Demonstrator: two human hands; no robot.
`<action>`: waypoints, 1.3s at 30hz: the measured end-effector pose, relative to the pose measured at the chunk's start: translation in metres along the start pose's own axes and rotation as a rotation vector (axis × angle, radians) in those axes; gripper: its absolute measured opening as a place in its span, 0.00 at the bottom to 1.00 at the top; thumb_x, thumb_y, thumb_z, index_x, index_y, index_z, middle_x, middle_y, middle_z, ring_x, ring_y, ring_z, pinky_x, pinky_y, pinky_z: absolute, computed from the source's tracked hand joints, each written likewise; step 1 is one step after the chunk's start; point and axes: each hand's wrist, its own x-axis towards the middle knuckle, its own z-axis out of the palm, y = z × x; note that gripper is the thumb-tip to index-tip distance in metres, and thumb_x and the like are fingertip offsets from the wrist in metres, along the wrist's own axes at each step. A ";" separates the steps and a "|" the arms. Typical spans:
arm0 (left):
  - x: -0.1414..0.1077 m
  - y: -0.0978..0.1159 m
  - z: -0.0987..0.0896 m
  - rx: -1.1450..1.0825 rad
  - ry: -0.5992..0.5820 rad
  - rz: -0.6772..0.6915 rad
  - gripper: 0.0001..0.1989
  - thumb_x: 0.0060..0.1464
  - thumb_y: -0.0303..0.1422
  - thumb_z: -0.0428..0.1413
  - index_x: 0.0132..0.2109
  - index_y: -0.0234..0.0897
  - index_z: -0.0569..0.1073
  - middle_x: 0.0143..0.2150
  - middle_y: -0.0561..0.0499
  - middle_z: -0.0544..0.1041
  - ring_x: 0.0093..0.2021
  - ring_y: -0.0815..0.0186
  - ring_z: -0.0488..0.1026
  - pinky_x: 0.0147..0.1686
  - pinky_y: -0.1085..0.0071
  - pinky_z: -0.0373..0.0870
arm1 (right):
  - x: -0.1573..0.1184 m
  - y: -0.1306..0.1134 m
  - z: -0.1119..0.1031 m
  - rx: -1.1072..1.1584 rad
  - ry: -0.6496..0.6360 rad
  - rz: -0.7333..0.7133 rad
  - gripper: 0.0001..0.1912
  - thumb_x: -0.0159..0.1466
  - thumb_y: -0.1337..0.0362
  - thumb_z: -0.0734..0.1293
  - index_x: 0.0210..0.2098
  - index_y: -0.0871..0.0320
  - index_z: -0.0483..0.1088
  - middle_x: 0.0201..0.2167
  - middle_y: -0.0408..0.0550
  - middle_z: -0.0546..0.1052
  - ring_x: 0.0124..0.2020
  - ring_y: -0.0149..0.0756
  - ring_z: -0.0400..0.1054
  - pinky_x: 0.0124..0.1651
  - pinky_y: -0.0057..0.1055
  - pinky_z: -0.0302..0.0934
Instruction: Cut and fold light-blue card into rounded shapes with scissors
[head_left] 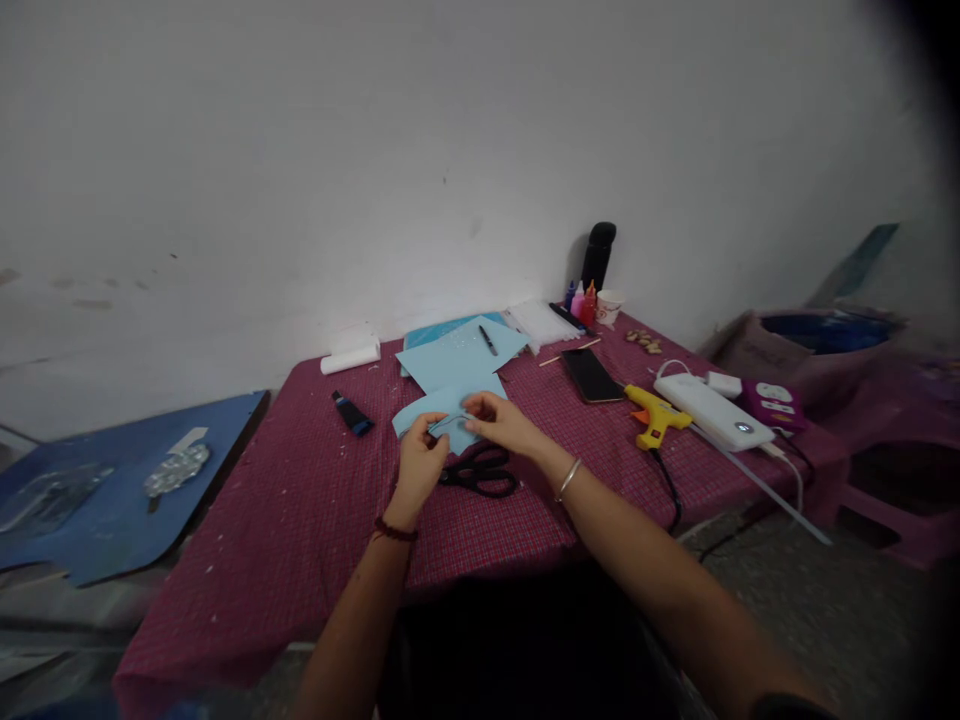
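My left hand (424, 458) pinches a small piece of light blue paper (450, 421) with a thin dark curved line along it. The fingers of my right hand (501, 420) are closed at the piece's other end; its fingertips are slightly blurred. Behind the hands lies a larger light blue sheet (431, 402), partly hidden by them. Scissors with black handles (486, 472) rest on the cloth just below the hands, their blades mostly covered by my left hand.
A pen (487, 340) lies on blue sheets (442, 355) behind. To the left is a dark blue tube (351, 414). On the right are a phone (591, 375), a yellow glue gun (654, 414) with its cord, and a white power bank (712, 410). Paint bottles (583, 303) stand at the back.
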 end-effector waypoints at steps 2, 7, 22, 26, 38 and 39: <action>-0.001 0.002 0.001 -0.013 -0.035 -0.015 0.17 0.43 0.28 0.58 0.44 0.37 0.73 0.21 0.58 0.70 0.20 0.71 0.64 0.23 0.75 0.60 | -0.002 -0.001 0.004 -0.082 -0.088 0.009 0.07 0.51 0.63 0.71 0.27 0.59 0.71 0.21 0.37 0.67 0.24 0.27 0.58 0.27 0.23 0.51; -0.002 0.013 0.003 -0.391 -0.161 -0.157 0.22 0.49 0.40 0.59 0.51 0.36 0.73 0.42 0.46 0.78 0.38 0.63 0.74 0.38 0.68 0.69 | -0.001 -0.002 0.005 -0.064 0.062 0.058 0.10 0.53 0.60 0.69 0.21 0.58 0.66 0.19 0.37 0.63 0.24 0.28 0.55 0.27 0.25 0.49; -0.005 0.015 0.001 -0.523 -0.141 -0.254 0.34 0.48 0.33 0.62 0.62 0.38 0.62 0.32 0.53 0.74 0.32 0.70 0.72 0.32 0.75 0.68 | -0.005 0.014 0.025 -0.179 0.268 0.028 0.04 0.53 0.64 0.68 0.24 0.57 0.69 0.34 0.46 0.73 0.40 0.39 0.65 0.45 0.35 0.58; -0.008 0.016 0.002 -0.387 -0.107 -0.226 0.41 0.43 0.24 0.60 0.66 0.37 0.57 0.21 0.62 0.62 0.20 0.77 0.59 0.21 0.79 0.55 | -0.006 0.016 0.027 -0.204 0.257 0.014 0.07 0.53 0.65 0.68 0.21 0.57 0.66 0.34 0.46 0.73 0.40 0.38 0.65 0.45 0.34 0.58; -0.005 0.014 0.002 -0.402 -0.053 -0.238 0.40 0.41 0.24 0.58 0.64 0.34 0.60 0.23 0.60 0.63 0.23 0.75 0.61 0.25 0.77 0.60 | -0.006 0.020 0.026 -0.230 0.241 0.006 0.04 0.54 0.65 0.67 0.24 0.57 0.68 0.33 0.46 0.73 0.39 0.39 0.66 0.44 0.35 0.58; -0.005 0.014 0.002 -0.402 -0.053 -0.234 0.40 0.41 0.24 0.58 0.64 0.34 0.59 0.23 0.60 0.62 0.23 0.75 0.60 0.25 0.77 0.60 | -0.006 0.020 0.026 -0.230 0.240 0.009 0.05 0.54 0.65 0.67 0.24 0.57 0.67 0.33 0.46 0.73 0.39 0.39 0.66 0.44 0.35 0.59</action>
